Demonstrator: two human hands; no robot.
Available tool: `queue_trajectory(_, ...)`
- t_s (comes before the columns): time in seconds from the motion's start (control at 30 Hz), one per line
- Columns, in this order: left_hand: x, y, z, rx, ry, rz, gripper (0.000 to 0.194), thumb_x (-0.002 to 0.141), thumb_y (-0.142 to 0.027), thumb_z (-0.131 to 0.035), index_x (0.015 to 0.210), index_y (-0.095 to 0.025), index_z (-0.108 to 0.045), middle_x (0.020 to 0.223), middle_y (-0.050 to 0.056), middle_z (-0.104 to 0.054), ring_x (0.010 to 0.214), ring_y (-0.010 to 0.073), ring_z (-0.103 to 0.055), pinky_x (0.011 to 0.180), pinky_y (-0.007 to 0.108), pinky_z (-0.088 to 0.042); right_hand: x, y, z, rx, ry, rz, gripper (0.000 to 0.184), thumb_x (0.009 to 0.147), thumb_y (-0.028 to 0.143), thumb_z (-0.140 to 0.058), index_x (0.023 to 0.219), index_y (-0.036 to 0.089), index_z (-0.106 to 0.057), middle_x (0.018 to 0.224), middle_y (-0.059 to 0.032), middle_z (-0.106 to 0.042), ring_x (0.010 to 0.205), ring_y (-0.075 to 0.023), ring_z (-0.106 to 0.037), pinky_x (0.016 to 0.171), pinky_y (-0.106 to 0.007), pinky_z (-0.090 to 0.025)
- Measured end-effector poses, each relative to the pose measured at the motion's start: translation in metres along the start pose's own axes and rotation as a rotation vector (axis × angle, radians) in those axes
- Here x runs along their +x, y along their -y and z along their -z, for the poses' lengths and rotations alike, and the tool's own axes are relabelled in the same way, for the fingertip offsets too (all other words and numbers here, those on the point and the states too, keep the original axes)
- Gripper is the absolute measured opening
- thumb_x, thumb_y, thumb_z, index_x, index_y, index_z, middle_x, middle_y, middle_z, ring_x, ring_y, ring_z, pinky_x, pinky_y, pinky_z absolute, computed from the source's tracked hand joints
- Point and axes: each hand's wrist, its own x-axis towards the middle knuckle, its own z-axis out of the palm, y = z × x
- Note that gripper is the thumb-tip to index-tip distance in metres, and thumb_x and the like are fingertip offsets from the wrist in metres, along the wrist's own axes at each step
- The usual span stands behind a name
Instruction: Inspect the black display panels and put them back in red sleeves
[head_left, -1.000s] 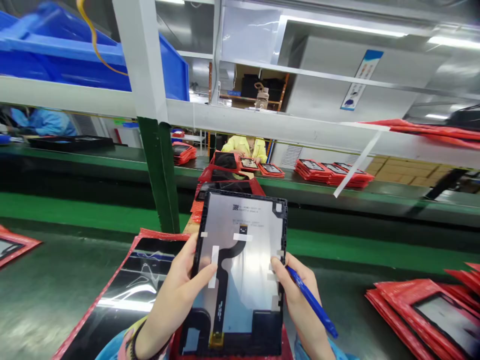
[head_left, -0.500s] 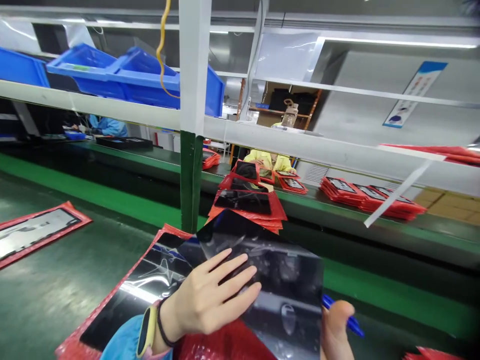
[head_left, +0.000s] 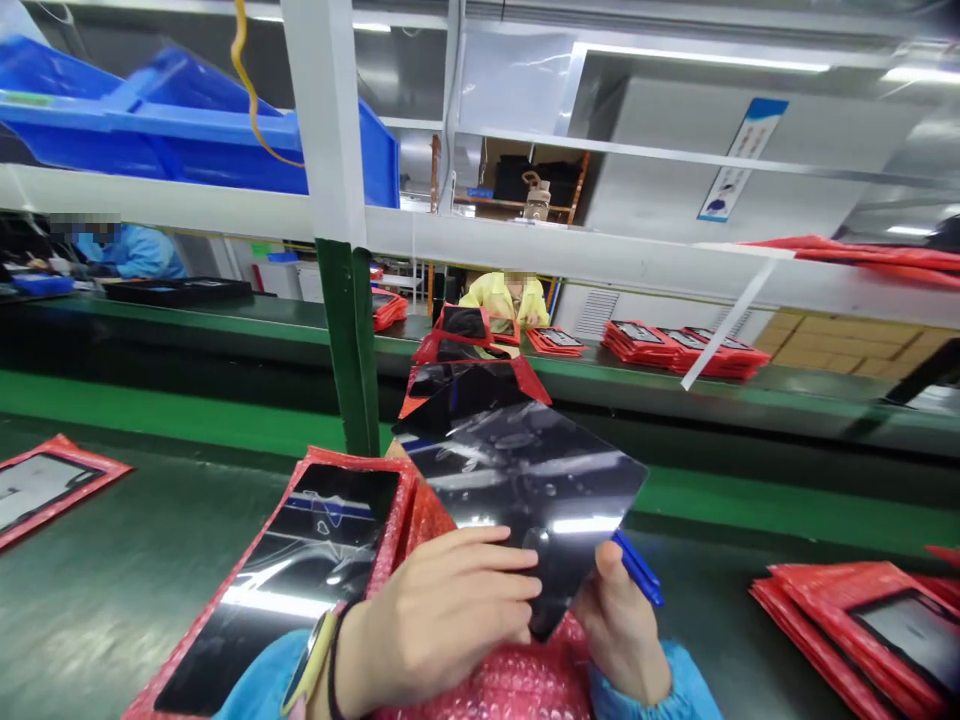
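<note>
A black, glossy sheet like a tablet screen [head_left: 517,455] is held up at a tilt in front of me, with smudges and wrinkled film on its face. My right hand [head_left: 619,620] grips its lower right edge, thumb on the front, with a blue pen [head_left: 639,570] sticking out beside it. Fingers stretched out, my left hand [head_left: 450,600] lies along the screen's lower edge. To the left, another black screen [head_left: 300,560] rests on a red bubble bag [head_left: 300,468]. Below my hands is more red bubble wrap [head_left: 510,690].
Bagged panels lie at far left [head_left: 52,480] and in a pile at right [head_left: 862,630]. Across a gap, the far bench [head_left: 630,385] bears red stacks [head_left: 675,345]. A green post [head_left: 347,350] stands ahead, blue bins [head_left: 202,140] above. People in yellow [head_left: 499,295] and blue [head_left: 146,255] sit beyond.
The screen has turned and tilted in my hands. My left fingers have slid down towards its lower edge, and my right hand has moved left. The view has shifted right.
</note>
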Motion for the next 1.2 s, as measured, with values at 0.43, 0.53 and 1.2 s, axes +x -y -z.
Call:
queue_trajectory(0.43,0.003,0.019,0.006,-0.835,-0.706,0.916,0.018,0.088,-0.031,-0.062,0.075,-0.02,-0.056,0.071,-0.004,-0.051,0.063,0.0084,-0.051,0.061,0.019,-0.046,-0.023,-0.023,0.062,0.107,0.047,-0.14,0.054,0.07,0.068,-0.067,0.109,0.03,-0.071,0.119,-0.0072,-0.07,0.117,-0.0373,-0.059,0.099,-0.053,-0.049)
queue_trajectory(0.53,0.008,0.022,0.008,-1.166,-0.966,0.876,0.012,0.083,-0.027,-0.068,0.079,-0.021,-0.058,0.077,-0.003,-0.056,0.069,0.0099,-0.056,0.064,0.02,-0.05,-0.025,-0.021,0.053,0.148,0.023,-0.192,0.06,0.062,0.075,-0.068,0.1,0.029,-0.074,0.113,-0.0091,-0.072,0.111,-0.039,-0.063,0.098,-0.055,-0.05)
queue_trajectory(1.2,0.01,-0.002,0.001,-0.817,-1.43,0.655,0.012,0.094,-0.028,-0.048,0.086,-0.025,-0.056,0.083,0.001,-0.063,0.077,0.0163,-0.064,0.067,0.027,-0.054,-0.025,0.02,-0.026,-0.56,0.044,0.117,0.075,0.085,0.03,-0.067,0.149,0.038,-0.027,0.158,0.005,-0.027,0.145,-0.0199,-0.022,0.118,-0.035,-0.021)
